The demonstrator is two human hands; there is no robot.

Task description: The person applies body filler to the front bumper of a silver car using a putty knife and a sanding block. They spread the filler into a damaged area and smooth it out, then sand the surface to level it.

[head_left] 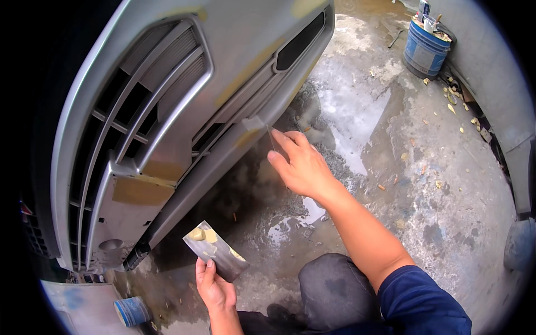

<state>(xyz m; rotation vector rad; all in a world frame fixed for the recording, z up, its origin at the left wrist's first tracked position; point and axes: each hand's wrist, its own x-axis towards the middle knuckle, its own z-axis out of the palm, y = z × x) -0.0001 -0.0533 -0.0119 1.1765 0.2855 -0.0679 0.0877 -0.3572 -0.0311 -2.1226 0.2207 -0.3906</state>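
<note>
My left hand (215, 287) grips the lower edge of a thin metal plate (226, 259) that carries dabs of pale yellow body filler (201, 234). My right hand (304, 164) pinches a thin scraper blade (272, 139), seen nearly edge-on, close to the lower edge of a silver car bumper (245, 61). Whether the blade touches the bumper I cannot tell. Yellowish filler patches mark the bumper, one of them (142, 191) on the corner below the grille (148, 92) and a smaller one (245, 138) just left of my right hand.
At the far right a blue bucket (426, 51) holds cans and tools on its top. Yellow scraps lie on the floor beside it, along a grey panel (497, 72). A blue can (132, 311) rests at the lower left. Wet patches (357, 120) cover parts of the concrete floor.
</note>
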